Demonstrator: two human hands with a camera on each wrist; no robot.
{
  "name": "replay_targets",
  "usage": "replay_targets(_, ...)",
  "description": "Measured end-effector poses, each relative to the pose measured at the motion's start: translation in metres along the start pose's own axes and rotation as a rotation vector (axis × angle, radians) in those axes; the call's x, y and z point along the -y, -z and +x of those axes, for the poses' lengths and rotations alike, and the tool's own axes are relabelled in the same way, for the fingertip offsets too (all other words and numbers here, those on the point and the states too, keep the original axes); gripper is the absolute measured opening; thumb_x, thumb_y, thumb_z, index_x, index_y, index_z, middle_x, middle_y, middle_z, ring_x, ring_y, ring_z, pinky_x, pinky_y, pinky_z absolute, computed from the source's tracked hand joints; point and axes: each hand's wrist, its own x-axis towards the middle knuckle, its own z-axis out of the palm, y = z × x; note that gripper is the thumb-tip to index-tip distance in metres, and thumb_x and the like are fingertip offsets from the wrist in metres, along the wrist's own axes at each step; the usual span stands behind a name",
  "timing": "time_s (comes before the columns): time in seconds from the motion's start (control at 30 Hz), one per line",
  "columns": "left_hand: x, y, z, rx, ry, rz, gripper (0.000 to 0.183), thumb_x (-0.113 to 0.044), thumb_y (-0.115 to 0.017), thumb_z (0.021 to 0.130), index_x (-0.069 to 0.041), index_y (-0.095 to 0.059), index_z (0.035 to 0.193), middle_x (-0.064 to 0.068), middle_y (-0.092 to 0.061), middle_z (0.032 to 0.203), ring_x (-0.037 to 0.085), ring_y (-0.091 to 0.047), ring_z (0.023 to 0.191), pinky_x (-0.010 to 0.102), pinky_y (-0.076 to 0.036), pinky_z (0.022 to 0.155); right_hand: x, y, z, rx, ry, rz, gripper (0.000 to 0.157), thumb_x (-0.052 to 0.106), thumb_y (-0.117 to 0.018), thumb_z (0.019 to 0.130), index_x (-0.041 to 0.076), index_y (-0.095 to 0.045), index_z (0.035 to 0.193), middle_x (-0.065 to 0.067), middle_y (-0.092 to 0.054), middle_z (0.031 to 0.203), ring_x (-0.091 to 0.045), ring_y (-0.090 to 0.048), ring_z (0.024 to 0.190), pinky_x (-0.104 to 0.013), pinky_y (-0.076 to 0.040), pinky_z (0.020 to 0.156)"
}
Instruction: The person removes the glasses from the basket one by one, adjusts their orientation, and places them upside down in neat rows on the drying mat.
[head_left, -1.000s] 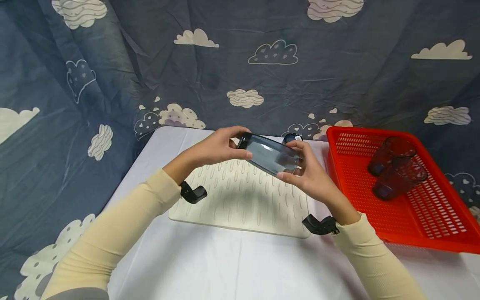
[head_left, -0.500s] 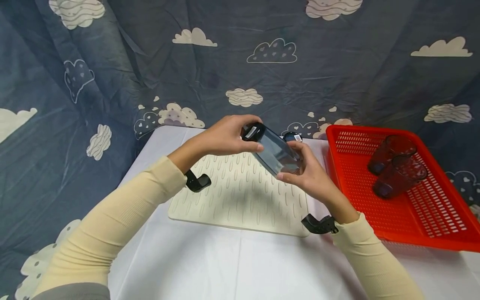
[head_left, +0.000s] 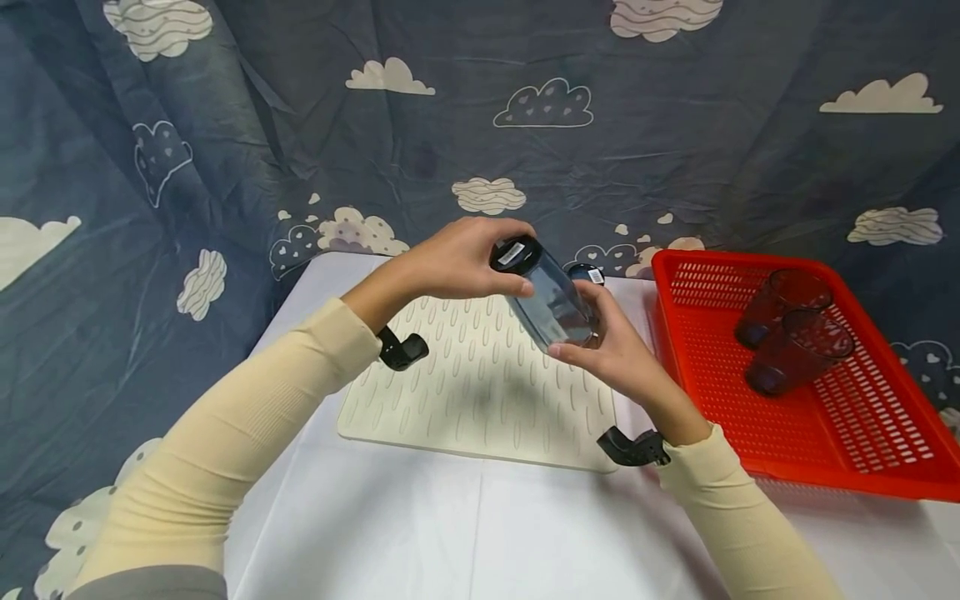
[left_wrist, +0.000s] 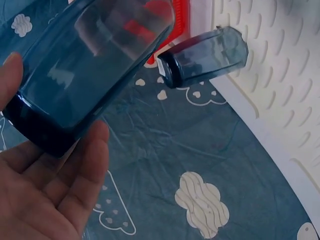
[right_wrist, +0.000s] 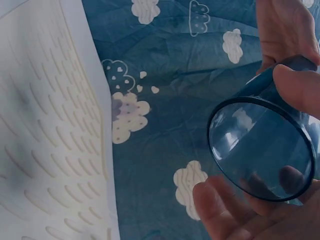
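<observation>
TWO-HANDED HOLD: TILTED, BASE END UP

1. Bkgd: a dark blue cloud-print cloth (head_left: 660, 150) hangs behind and to the L of your work area.
2. Surface: your table (head_left: 420, 533) has a wht cover.
3. Your R side: a red perforated basket (head_left: 806, 481) sits on the table. The mat (head_left: 465, 417), off-wht w/ raised oval ribs, lies L of it, approx. in front of you.
4. Arms: your L sleeve (head_left: 225, 425) and R sleeve (head_left: 738, 517) are pale yellow.
5. L hand (head_left: 468, 262): fingers part-curled around the base end of the held glass (head_left: 551, 304), thumb on the near side; grip spans the glass width.
6. R hand (head_left: 615, 346): fingers part-curled around the mouth end of the same glass, thumb on the near side; approx. same spread.
7. Held glass pos.: in the air between your hands, above the far part of the mat, clear of it. It is smoky blue w/ a thick dark base. Base points up and to your L; mouth points down, toward your R.
8. Other glassware: a similar inverted glass (head_left: 585, 273) stands base up on the mat, at its far edge, behind your R hand. Two basket glasses (head_left: 798, 354) lean close together, inside the basket.
9. Wrists: a blk L wrist unit (head_left: 403, 350) and a blk R wrist unit (head_left: 633, 447), one per arm.
10. Smallest item: a wht label (head_left: 512, 253) on the held glass base; text too small to read.
</observation>
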Motion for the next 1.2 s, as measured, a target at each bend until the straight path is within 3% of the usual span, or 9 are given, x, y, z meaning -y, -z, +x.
replay_targets(0.27, 0.004, 0.004, 0.001, -0.002, 0.008, 0.090, 0.050, -0.034, -0.076, 0.085, -0.018, -0.059, 0.129, -0.001, -0.067, 0.112, 0.016, -0.061, 0.095, 0.034, -0.049, 0.086, 0.000, 0.001, -0.008, 0.001, -0.023, -0.051, 0.074, 0.011, -0.067, 0.093, 0.008, -0.024, 0.153, -0.019, -0.033, 0.156, -0.042, -0.050, 0.133, -0.058, -0.046, 0.105)
replay_targets(0.6, 0.019, 0.008, 0.003, -0.001, 0.087, 0.220, 0.049, -0.034, -0.074, 0.086, -0.019, -0.058, 0.130, -0.002, -0.065, 0.115, 0.018, -0.060, 0.098, 0.038, -0.049, 0.087, -0.008, 0.002, -0.017, 0.011, 0.006, -0.198, 0.064, 0.015, -0.065, 0.094, 0.000, -0.034, 0.148, -0.020, -0.037, 0.154, -0.044, -0.051, 0.132, -0.060, -0.047, 0.103)
replay_targets(0.93, 0.048, 0.001, 0.009, 0.002, 0.200, 0.226, 0.062, -0.035, -0.074, 0.087, -0.015, -0.052, 0.141, 0.005, -0.064, 0.126, 0.024, -0.061, 0.107, 0.042, -0.050, 0.092, -0.016, 0.001, -0.020, 0.034, -0.046, -0.241, 0.065, 0.019, -0.064, 0.095, 0.002, -0.033, 0.149, -0.020, -0.036, 0.155, -0.046, -0.045, 0.137, -0.061, -0.045, 0.106)
replay_targets(1.2, 0.073, -0.016, 0.018, -0.074, 0.311, 0.208, 0.066, -0.038, -0.073, 0.088, -0.014, -0.044, 0.143, 0.007, -0.063, 0.121, 0.026, -0.060, 0.108, 0.045, -0.049, 0.094, -0.022, -0.001, -0.022, 0.010, -0.046, -0.233, 0.063, 0.017, -0.064, 0.095, 0.001, -0.034, 0.148, -0.021, -0.037, 0.153, -0.046, -0.044, 0.137, -0.061, -0.044, 0.106)
